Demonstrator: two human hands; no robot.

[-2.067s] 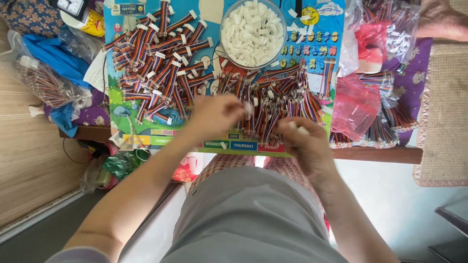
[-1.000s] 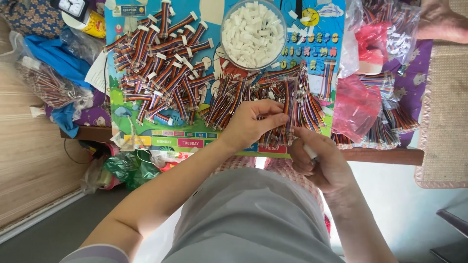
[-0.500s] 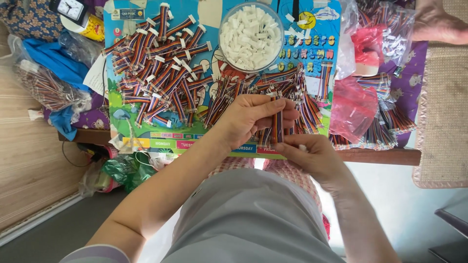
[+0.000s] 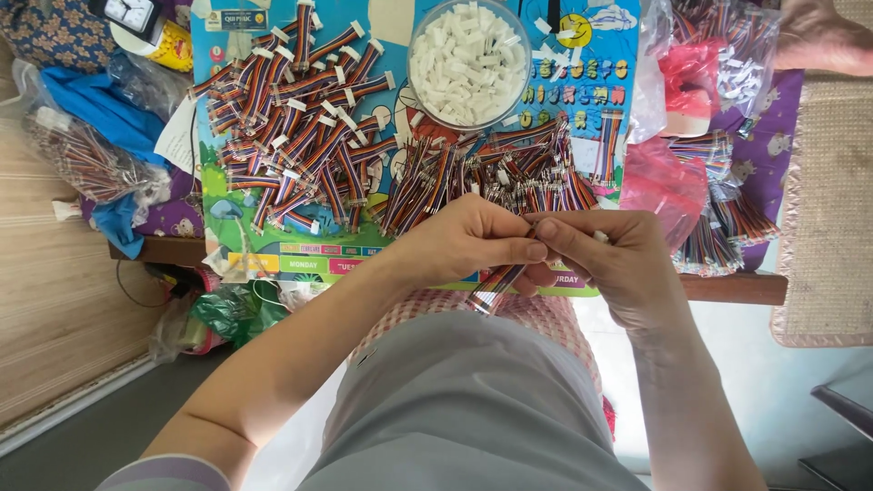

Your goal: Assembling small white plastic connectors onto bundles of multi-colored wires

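My left hand (image 4: pixel 468 238) and my right hand (image 4: pixel 611 264) meet above the table's front edge, fingertips pinched together on a short multicoloured ribbon cable (image 4: pixel 494 287). The cable's lower end hangs down below the hands. A small white piece shows at my right thumb; what it is, I cannot tell. Just beyond the hands lies a heap of loose ribbon cables (image 4: pixel 496 177). Further left is a second heap of cables with white connectors (image 4: pixel 291 127). A clear round bowl of white plastic connectors (image 4: pixel 468 59) stands at the back.
A colourful printed mat (image 4: pixel 273 259) covers the low wooden table (image 4: pixel 737 286). Clear bags of cables (image 4: pixel 82 159) lie at left, pink and clear bags (image 4: pixel 700 136) at right. A blue cloth (image 4: pixel 100 109), a woven mat (image 4: pixel 832 209) and another person's foot (image 4: pixel 823 36) are nearby.
My left hand picked a cable from the heap and drew it back toward me. My right hand rose to meet it, and both now pinch the cable together.
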